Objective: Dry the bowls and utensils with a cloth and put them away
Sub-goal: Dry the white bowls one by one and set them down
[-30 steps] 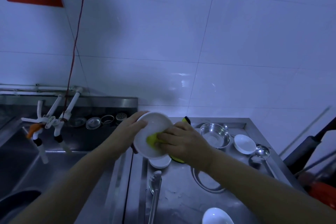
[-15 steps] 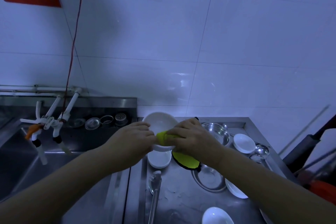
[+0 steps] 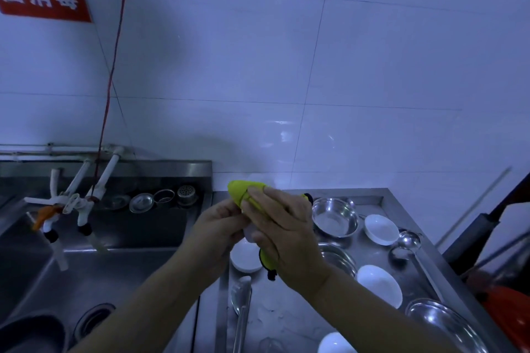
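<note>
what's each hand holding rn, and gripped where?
Right hand presses the yellow cloth around a white bowl, covering its upper side. Left hand grips the bowl's left edge. The bowl is mostly hidden, so exact finger placement cannot be told.

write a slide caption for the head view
Both hands rub a yellow cloth around a white bowl above the steel counter.

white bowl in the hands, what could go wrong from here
1. The white bowl is almost hidden by the yellow cloth; held in the air between the left hand and right hand, it could slip and break on the steel counter.
2. A small white bowl and a spoon lie right below, so a drop may hit them.
</note>
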Demonstrator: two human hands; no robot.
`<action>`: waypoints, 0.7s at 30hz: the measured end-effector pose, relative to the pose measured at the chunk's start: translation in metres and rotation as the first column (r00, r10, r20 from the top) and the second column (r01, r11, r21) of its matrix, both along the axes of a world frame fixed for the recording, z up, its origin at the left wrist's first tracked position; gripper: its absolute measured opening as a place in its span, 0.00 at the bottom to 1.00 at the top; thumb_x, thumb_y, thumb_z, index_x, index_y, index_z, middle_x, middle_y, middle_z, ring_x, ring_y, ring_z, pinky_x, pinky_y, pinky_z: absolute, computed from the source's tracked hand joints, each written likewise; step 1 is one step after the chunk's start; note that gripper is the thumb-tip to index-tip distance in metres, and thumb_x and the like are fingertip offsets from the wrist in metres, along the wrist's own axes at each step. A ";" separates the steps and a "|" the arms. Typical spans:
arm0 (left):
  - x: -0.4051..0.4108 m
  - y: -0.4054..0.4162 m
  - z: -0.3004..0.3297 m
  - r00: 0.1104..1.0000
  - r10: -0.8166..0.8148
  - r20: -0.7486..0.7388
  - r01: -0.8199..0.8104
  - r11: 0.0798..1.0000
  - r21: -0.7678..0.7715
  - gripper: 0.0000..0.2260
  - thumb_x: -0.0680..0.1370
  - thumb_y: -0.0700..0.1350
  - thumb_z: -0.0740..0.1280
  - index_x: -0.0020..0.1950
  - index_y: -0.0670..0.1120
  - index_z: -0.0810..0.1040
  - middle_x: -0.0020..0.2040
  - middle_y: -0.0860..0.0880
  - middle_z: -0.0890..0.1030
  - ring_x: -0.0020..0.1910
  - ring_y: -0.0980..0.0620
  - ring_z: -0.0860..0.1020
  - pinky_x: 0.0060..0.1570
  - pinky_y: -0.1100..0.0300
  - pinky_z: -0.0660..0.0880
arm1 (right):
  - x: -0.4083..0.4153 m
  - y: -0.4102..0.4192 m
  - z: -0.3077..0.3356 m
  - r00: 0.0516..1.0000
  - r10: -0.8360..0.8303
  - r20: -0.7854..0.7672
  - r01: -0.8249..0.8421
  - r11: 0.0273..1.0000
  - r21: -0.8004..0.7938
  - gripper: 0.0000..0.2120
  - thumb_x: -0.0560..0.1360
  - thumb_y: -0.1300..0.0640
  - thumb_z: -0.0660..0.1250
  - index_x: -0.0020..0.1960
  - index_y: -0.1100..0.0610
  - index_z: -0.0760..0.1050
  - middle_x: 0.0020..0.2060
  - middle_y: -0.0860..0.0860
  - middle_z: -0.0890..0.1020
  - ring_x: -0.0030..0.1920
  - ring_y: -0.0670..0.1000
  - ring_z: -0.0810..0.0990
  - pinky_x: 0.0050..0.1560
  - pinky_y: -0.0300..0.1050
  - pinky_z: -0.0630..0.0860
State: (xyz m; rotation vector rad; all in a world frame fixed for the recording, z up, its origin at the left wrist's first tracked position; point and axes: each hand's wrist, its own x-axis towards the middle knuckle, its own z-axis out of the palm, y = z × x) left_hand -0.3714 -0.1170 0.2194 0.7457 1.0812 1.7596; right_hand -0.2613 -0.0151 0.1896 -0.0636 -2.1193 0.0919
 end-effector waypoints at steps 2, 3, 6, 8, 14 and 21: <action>0.002 -0.001 -0.001 1.000 -0.018 -0.025 0.019 1.000 0.008 0.11 0.70 0.35 0.64 0.48 0.41 0.83 0.46 0.42 0.84 0.43 0.50 0.82 0.40 0.63 0.78 | 0.001 0.001 0.003 1.000 0.015 -0.010 -0.014 1.000 0.023 0.18 0.81 0.49 0.55 0.62 0.55 0.78 0.64 0.48 0.76 0.64 0.52 0.72 0.57 0.58 0.70; 0.003 -0.001 -0.001 0.999 -0.027 -0.043 0.027 1.000 0.008 0.11 0.71 0.34 0.63 0.50 0.40 0.82 0.46 0.42 0.84 0.44 0.50 0.82 0.41 0.63 0.78 | 0.000 0.002 0.007 0.999 0.051 -0.019 -0.051 0.999 -0.008 0.18 0.81 0.49 0.56 0.62 0.55 0.78 0.64 0.48 0.77 0.63 0.52 0.73 0.57 0.58 0.70; 0.004 -0.003 0.001 0.995 -0.031 -0.092 0.033 0.999 0.018 0.13 0.74 0.32 0.60 0.55 0.38 0.79 0.50 0.41 0.83 0.48 0.49 0.82 0.44 0.62 0.78 | -0.007 0.007 0.025 0.999 0.035 -0.026 -0.039 0.980 -0.197 0.17 0.81 0.51 0.55 0.61 0.53 0.79 0.62 0.46 0.78 0.60 0.52 0.74 0.59 0.56 0.69; 0.004 -0.005 0.004 0.996 -0.036 -0.083 0.040 0.998 0.039 0.13 0.72 0.35 0.62 0.55 0.39 0.79 0.51 0.41 0.83 0.48 0.48 0.82 0.45 0.61 0.78 | -0.008 0.013 0.039 1.000 -0.021 0.003 0.020 0.908 -0.418 0.15 0.80 0.52 0.56 0.60 0.50 0.78 0.59 0.41 0.78 0.60 0.47 0.73 0.61 0.50 0.68; -0.005 -0.006 0.011 0.996 -0.042 -0.082 0.050 0.994 0.095 0.14 0.70 0.36 0.63 0.54 0.37 0.78 0.45 0.43 0.84 0.41 0.52 0.82 0.38 0.64 0.77 | -0.004 0.019 0.047 0.986 0.074 -0.148 -0.165 0.508 -0.845 0.13 0.81 0.62 0.59 0.59 0.50 0.77 0.55 0.36 0.80 0.59 0.38 0.76 0.57 0.30 0.70; -0.021 -0.003 0.002 0.977 0.060 0.202 -0.084 0.990 0.112 0.15 0.69 0.36 0.60 0.54 0.39 0.77 0.48 0.45 0.84 0.47 0.52 0.82 0.45 0.63 0.79 | 0.005 0.007 0.034 0.985 -0.162 -0.060 0.044 0.573 -0.818 0.18 0.78 0.61 0.63 0.67 0.50 0.72 0.58 0.38 0.75 0.61 0.39 0.72 0.62 0.30 0.66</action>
